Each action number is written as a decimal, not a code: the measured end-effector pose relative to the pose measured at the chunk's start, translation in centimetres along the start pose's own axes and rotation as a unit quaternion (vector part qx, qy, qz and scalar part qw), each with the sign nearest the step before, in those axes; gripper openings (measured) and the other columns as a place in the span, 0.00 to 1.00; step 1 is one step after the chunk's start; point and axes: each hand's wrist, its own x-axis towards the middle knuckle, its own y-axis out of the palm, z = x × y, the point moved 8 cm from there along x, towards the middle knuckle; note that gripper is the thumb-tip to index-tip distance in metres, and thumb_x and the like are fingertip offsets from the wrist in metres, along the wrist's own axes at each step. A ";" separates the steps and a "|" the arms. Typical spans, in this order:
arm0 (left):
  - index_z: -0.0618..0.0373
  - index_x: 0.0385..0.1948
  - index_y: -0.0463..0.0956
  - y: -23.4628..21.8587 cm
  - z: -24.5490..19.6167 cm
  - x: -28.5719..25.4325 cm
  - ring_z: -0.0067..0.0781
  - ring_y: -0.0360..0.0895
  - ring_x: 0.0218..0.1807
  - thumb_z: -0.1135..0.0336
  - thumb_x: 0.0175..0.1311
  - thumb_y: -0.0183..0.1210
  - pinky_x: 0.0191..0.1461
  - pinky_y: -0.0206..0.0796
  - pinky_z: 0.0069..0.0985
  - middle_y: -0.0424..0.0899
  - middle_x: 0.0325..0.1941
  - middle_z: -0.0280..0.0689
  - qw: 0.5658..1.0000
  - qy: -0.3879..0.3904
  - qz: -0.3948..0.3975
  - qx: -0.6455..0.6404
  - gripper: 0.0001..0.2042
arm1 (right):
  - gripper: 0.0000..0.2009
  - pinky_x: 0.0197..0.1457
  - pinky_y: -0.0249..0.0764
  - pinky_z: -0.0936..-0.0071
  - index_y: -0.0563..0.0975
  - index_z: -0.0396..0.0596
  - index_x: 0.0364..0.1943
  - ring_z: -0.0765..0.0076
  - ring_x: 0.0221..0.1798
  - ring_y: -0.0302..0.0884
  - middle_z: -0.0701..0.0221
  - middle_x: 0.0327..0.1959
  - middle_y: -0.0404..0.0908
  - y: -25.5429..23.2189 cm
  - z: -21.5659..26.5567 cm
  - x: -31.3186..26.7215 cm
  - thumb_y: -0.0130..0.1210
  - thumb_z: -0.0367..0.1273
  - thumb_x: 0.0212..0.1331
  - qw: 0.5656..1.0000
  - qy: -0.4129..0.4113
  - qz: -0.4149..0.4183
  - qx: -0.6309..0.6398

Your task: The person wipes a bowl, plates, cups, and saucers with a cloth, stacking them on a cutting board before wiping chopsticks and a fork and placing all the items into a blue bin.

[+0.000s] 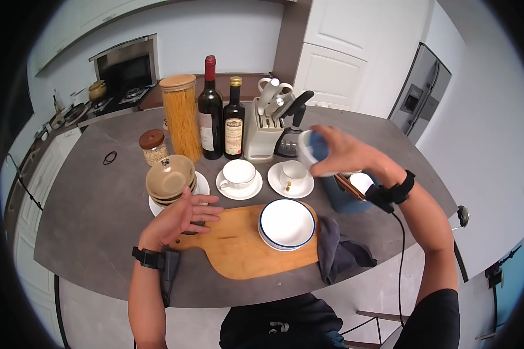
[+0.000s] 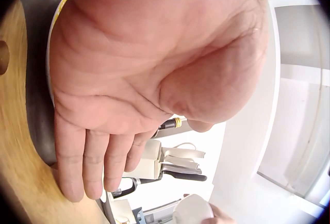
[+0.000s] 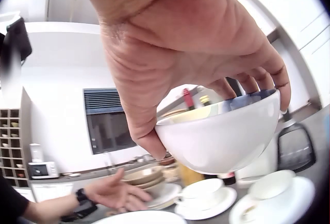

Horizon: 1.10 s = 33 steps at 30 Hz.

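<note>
My right hand grips a small bowl by its rim, thumb on one side and fingers on the other. White outside and blue-and-yellow inside, the bowl is held up over the right side of the counter. My left hand has its fingers straight, palm showing, and holds nothing. It is beside a stack of beige bowls on a white plate, over the left end of a wooden cutting board. On that board stand stacked white bowls with a blue rim.
Two white cups sit on saucers behind the board. Farther back stand a pasta jar, two dark bottles and a knife block. A blue container and a dark cloth lie rightward.
</note>
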 end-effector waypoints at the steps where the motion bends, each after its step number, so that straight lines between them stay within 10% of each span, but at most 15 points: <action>1: 0.60 0.69 0.67 0.1 0.1 0.0 0.40 0.80 0.65 0.30 0.77 0.25 0.63 0.76 0.40 0.80 0.66 0.47 1.000 -0.002 0.000 0.003 0.42 | 0.55 0.72 0.70 0.59 0.62 0.40 0.73 0.43 0.70 0.69 0.45 0.66 0.68 -0.4 -3.2 0.6 0.71 0.52 0.38 0.999 0.038 -0.009 -0.020; 11: 0.59 0.70 0.67 0.3 0.0 -0.2 0.40 0.79 0.65 0.31 0.78 0.27 0.65 0.74 0.40 0.79 0.66 0.48 1.000 -0.015 0.001 -0.003 0.41 | 0.56 0.63 0.77 0.56 0.69 0.34 0.67 0.34 0.63 0.75 0.38 0.63 0.69 2.0 -19.8 4.1 0.71 0.56 0.31 0.980 0.178 0.006 -0.089; 33: 0.59 0.70 0.67 0.1 0.0 -0.1 0.39 0.81 0.63 0.31 0.78 0.25 0.62 0.76 0.39 0.80 0.65 0.47 1.000 -0.012 -0.017 0.013 0.41 | 0.60 0.73 0.68 0.58 0.68 0.31 0.68 0.40 0.71 0.71 0.41 0.67 0.73 3.3 -19.3 4.2 0.74 0.66 0.39 0.983 0.135 0.083 -0.089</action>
